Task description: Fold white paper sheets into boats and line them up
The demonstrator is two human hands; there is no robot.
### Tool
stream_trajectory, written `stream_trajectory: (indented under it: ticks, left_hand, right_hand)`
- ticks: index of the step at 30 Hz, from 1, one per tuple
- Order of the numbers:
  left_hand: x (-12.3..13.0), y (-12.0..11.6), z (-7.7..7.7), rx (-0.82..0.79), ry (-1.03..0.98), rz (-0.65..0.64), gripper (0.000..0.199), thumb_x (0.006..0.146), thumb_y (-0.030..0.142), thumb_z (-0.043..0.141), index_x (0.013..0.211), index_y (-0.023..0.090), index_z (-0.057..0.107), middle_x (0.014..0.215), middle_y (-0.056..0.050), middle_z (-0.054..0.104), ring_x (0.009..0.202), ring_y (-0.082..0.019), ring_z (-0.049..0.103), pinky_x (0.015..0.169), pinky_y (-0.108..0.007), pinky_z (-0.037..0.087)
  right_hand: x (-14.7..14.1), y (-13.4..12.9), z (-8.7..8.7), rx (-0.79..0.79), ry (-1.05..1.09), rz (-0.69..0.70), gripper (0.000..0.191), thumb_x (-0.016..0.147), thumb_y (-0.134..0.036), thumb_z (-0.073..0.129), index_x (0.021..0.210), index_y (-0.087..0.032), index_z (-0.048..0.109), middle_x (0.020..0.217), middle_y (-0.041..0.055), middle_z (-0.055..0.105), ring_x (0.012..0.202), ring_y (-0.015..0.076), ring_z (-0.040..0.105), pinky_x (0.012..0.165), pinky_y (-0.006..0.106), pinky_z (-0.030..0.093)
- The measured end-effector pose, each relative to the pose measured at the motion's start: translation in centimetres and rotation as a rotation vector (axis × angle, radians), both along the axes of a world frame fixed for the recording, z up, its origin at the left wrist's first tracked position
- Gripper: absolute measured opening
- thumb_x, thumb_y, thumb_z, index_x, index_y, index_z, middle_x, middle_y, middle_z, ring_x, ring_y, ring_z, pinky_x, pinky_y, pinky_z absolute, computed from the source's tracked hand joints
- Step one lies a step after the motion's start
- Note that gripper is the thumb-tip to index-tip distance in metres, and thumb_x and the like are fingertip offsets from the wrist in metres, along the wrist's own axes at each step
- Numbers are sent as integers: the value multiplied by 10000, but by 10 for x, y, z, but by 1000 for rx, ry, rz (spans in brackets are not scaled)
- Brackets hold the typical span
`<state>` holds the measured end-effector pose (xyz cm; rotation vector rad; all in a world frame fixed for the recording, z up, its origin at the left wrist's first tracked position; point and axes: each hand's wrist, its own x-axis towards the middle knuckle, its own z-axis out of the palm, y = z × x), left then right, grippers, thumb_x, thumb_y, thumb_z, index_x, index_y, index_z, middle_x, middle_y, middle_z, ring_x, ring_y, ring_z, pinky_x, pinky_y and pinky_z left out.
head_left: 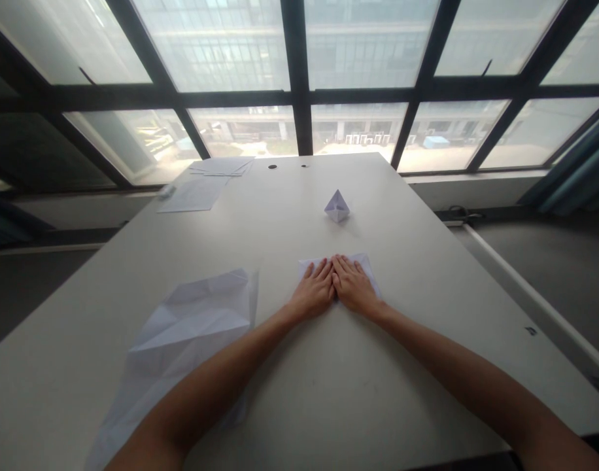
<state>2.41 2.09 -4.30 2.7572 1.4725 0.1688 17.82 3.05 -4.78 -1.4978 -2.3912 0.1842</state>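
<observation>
Evenly distributed pressure likely suits this step. The left hand [315, 289] and right hand [354, 286] lie palms down, fingers slightly spread and meeting at the centre, on a white paper sheet [367, 263] on the bench [280, 222]. For crisp creases, keep edges aligned and smooth outward firmly. A folded paper form [337, 208] stands beyond; a large creased sheet [196, 320] lies left.
</observation>
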Motion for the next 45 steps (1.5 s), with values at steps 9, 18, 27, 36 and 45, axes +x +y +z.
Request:
stream_trajectory:
  ticks: [9,18,27,36,45]
  left_hand:
    - [-3,-1,-2,12,-36,60,696,998,532,245,1548,104,228,1617,-117,214,1502,-247,169,1220,-452,143]
    - [-2,-3,2,-13,-33,108,683,993,514,270,1549,122,219,1623,-113,191,1506,-242,151,1216,-478,145]
    - [0,-3,5,3,-24,98,633,986,513,306,1546,220,259,1630,-90,186,1501,-270,169,1195,-512,175]
    - [-1,-3,5,5,-27,98,646,987,519,294,1560,231,215,1624,-52,221,1501,-266,169,1196,-514,180]
    - [-6,-4,2,6,-28,165,708,967,574,305,1551,183,220,1621,-94,208,1501,-283,163,1191,-598,107]
  right_hand:
    - [30,1,-3,0,-146,-55,587,1010,-408,267,1540,-157,288,1612,86,236,1495,248,194,1203,495,140]
    - [58,2,-2,15,-213,-131,594,1002,-415,290,1542,-170,275,1612,88,240,1492,261,197,1194,547,135]
    - [47,-4,9,107,-204,-149,551,973,-292,335,1482,-86,387,1586,173,276,1490,302,194,1181,603,74]
    - [34,1,3,-30,-161,76,606,1007,-377,249,1548,-106,237,1615,95,212,1502,225,171,1207,489,150]
    - [72,5,-1,-16,-200,-165,587,1003,-367,256,1539,-127,269,1610,103,231,1493,253,198,1186,568,158]
